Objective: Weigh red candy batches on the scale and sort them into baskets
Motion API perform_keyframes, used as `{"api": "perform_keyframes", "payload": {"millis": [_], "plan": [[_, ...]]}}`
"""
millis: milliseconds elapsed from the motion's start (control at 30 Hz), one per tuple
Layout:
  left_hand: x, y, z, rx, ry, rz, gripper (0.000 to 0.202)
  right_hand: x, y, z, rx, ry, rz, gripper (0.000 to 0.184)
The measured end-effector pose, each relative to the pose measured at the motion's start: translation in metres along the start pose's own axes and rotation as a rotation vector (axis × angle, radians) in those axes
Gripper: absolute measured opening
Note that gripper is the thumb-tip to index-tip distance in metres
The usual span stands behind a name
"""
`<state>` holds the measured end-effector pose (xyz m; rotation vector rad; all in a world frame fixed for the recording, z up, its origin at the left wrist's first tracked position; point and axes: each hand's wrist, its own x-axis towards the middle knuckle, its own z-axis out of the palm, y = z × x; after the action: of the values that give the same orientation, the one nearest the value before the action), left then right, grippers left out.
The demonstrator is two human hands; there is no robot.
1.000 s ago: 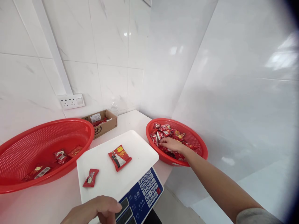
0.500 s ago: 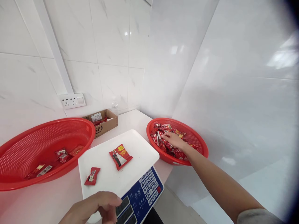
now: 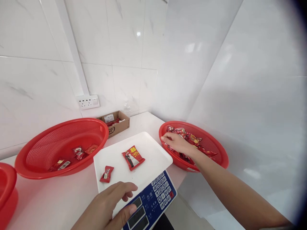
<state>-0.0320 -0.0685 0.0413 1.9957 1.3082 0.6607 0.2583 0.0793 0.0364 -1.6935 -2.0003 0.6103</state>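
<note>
My right hand [image 3: 177,142] is over the left part of the right-hand red basket [image 3: 224,159], among red-wrapped sweets [image 3: 193,138]. Its fingers are bent together, and whatever they may hold is hidden. Near the lower edge of the white weighing pan [image 3: 153,150] hovers my left hand [image 3: 107,201], thumb and fingers apart with nothing between them. On the pan lie a square red packet [image 3: 133,158] with yellow print and a picture of a couple, and a small twist-wrapped red sweet [image 3: 106,174]. The blue scale panel [image 3: 154,198] shows keys and displays.
At the left stands a larger red basket [image 3: 64,127] with a few red packets in it. Part of another red basket [image 3: 7,185] shows at the left edge. A cardboard box [image 3: 120,127] with red packets sits behind the scale, below a wall socket [image 3: 88,102].
My right hand has drawn toward the basket's left rim, its fingers bending in. My left hand has risen toward the pan, thumb spreading. The view has swung left, revealing another basket.
</note>
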Motion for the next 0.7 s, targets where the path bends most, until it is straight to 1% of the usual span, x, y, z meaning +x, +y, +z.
{"api": "perform_keyframes", "payload": {"millis": [67,100,167,233,433,700], "plan": [[0.001,-0.001,-0.002,0.04,-0.047,-0.008,0.028,0.0,-0.017,0.014,0.014,-0.074,-0.036,0.027],[0.001,-0.001,-0.003,0.053,-0.052,-0.018,0.029,0.001,-0.025,0.021,0.016,-0.108,-0.048,0.027],[0.001,0.0,-0.005,0.071,-0.025,-0.042,0.029,0.002,-0.035,0.032,0.009,-0.155,-0.06,0.03],[0.0,0.001,-0.006,0.076,0.002,-0.05,0.029,0.003,-0.041,0.038,-0.008,-0.165,-0.063,0.032],[0.0,0.0,-0.006,0.08,0.015,-0.038,0.03,0.005,-0.042,0.041,-0.016,-0.125,-0.066,0.032],[0.0,0.0,-0.006,0.119,-0.008,-0.042,0.032,0.008,-0.038,0.047,0.02,-0.078,-0.078,0.028]]}}
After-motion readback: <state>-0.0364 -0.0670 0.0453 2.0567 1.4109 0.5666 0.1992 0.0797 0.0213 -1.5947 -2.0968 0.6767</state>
